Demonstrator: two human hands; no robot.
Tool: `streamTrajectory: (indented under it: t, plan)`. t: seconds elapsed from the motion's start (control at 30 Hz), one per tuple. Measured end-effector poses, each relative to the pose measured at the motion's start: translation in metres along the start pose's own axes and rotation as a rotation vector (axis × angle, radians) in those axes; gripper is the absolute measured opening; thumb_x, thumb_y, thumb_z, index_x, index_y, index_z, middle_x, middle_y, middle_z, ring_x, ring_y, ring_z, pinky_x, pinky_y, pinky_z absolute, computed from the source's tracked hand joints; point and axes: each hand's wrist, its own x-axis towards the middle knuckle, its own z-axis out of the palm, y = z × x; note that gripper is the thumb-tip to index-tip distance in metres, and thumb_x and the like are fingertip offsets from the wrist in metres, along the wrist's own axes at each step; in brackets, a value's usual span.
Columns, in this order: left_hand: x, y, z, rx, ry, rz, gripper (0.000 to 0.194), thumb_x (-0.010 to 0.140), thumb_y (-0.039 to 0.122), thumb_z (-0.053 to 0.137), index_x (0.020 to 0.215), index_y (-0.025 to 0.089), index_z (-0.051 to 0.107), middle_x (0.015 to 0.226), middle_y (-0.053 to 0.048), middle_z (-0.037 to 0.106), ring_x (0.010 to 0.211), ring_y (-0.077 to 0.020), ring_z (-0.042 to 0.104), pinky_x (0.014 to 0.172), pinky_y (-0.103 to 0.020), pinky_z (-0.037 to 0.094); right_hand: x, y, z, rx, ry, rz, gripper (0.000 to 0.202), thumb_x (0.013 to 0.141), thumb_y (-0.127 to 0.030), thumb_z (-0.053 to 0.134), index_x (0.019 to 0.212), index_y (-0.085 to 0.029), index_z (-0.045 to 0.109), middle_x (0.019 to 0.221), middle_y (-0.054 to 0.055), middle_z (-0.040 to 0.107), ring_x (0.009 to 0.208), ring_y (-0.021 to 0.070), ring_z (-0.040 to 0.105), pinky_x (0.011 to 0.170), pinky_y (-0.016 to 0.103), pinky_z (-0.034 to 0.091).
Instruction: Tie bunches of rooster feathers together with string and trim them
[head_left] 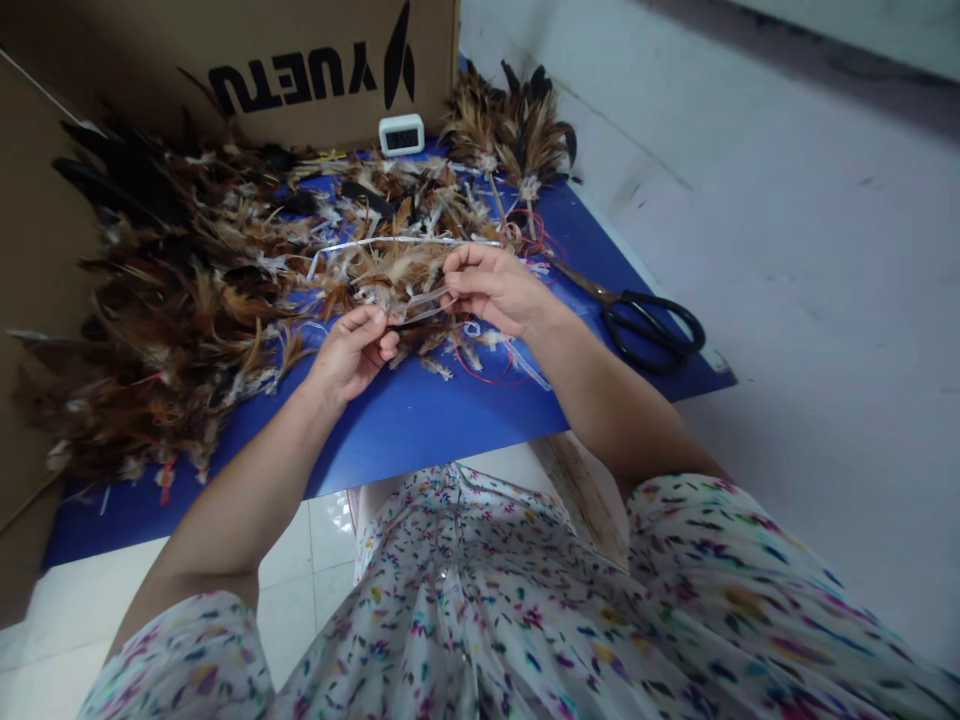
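Observation:
My left hand is closed in a pinch, with thumb and forefinger at one end of a thin translucent strip. Across from it, my right hand grips the strip's other end between thumb and fingers. The strip spans the short gap between both hands, just above the blue tabletop. Pale fluffy feathers lie right behind my left fingertips; whether the fingers touch them I cannot tell. Brown loose feathers spread beyond both hands. Red string loops on the table below my right hand.
Feather bundles pile along the left side. Two tied feather bunches lie at the back right. Black-handled scissors rest near the right edge. A small white digital clock stands before a cardboard box. A wall borders the right side.

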Motion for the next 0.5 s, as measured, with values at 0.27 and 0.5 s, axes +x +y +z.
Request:
streamTrajectory:
  t: [0.27, 0.5]
  plan:
    - [-0.002, -0.001, 0.001, 0.016, 0.021, -0.024, 0.026, 0.067, 0.013, 0.087, 0.064, 0.013, 0.061, 0.067, 0.001, 0.066, 0.053, -0.0052, 0.059, 0.046, -0.013, 0.051, -0.001, 0.008, 0.004, -0.484, -0.015, -0.192, 0.032, 0.072, -0.025, 0.076, 0.101, -0.015, 0.066, 0.087, 0.001, 0.065, 0.077, 0.0125, 0.059, 0.073, 0.028, 0.051]
    - [-0.002, -0.004, 0.002, 0.056, 0.035, -0.079, 0.025, 0.074, 0.012, 0.082, 0.063, 0.012, 0.06, 0.063, 0.0, 0.064, 0.051, -0.0053, 0.059, 0.048, -0.012, 0.052, -0.005, 0.015, 0.018, -0.74, -0.112, -0.297, 0.031, 0.081, -0.039, 0.071, 0.097, -0.013, 0.073, 0.088, 0.005, 0.072, 0.081, 0.0162, 0.063, 0.076, 0.029, 0.051]
